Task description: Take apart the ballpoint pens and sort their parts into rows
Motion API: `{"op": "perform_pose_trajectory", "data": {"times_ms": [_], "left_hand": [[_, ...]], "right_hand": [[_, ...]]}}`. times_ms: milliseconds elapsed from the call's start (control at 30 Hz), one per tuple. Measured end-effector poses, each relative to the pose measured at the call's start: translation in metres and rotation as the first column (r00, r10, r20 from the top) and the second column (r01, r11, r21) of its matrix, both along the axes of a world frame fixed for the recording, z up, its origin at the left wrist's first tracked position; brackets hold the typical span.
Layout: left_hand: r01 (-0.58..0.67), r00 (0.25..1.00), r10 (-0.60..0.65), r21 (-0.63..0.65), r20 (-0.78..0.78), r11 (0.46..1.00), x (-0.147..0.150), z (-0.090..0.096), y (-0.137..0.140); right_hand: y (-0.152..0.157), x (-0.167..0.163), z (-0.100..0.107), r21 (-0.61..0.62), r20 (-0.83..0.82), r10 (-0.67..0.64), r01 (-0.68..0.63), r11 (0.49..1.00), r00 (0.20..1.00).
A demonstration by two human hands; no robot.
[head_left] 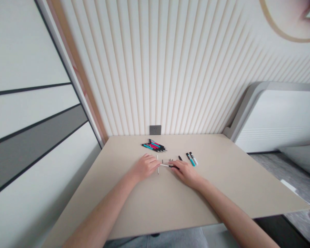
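Note:
My left hand (146, 166) is closed in a pinch on the end of a thin white pen refill (165, 165). My right hand (185, 171) has its fingers round a black pen part (173, 167) at the refill's other end. Whether the refill sits inside that part, I cannot tell. Another white refill (158, 170) lies on the table by my left fingertips. Small parts (171, 159), too small to name, lie just beyond the hands. Past my right hand are a black piece (180, 158), a black-and-teal pen barrel (190, 159) and a black-and-white barrel (193, 158).
A pile of several pens (154, 146), black with teal and pink-red, lies towards the back of the beige table (134, 210). Behind it stands a ribbed wall with a dark socket (155, 130). A white cabinet (41, 144) is on the left, a bed (274, 117) on the right.

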State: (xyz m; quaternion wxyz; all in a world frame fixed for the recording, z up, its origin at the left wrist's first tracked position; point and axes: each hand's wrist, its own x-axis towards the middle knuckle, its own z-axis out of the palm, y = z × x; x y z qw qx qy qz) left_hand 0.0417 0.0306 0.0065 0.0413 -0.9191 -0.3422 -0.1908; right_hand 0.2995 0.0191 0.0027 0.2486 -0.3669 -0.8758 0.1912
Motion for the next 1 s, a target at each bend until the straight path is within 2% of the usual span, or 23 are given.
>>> {"op": "perform_pose_trajectory", "data": {"times_ms": [167, 433, 600, 1000], "left_hand": [[-0.033, 0.996, 0.032, 0.013, 0.081, 0.999, -0.003, 0.002, 0.0], [-0.116, 0.981, 0.108, 0.044, 0.159, 0.992, -0.01, 0.006, 0.002], [-0.152, 0.974, 0.142, 0.048, 0.178, 0.987, -0.015, 0.007, 0.003], [-0.163, 0.964, 0.137, 0.101, 0.229, 0.981, -0.018, 0.005, 0.006]], "right_hand": [[0.0, 0.002, 0.001, -0.025, -0.024, 0.042, -0.042, 0.999, 0.999], [0.002, 0.002, -0.001, -0.081, -0.153, -0.008, -0.004, 0.997, 0.988], [0.001, 0.004, 0.0, -0.144, -0.101, -0.078, 0.063, 0.988, 0.992], [0.002, 0.005, -0.002, -0.179, -0.118, -0.075, 0.053, 0.982, 0.99]]}}
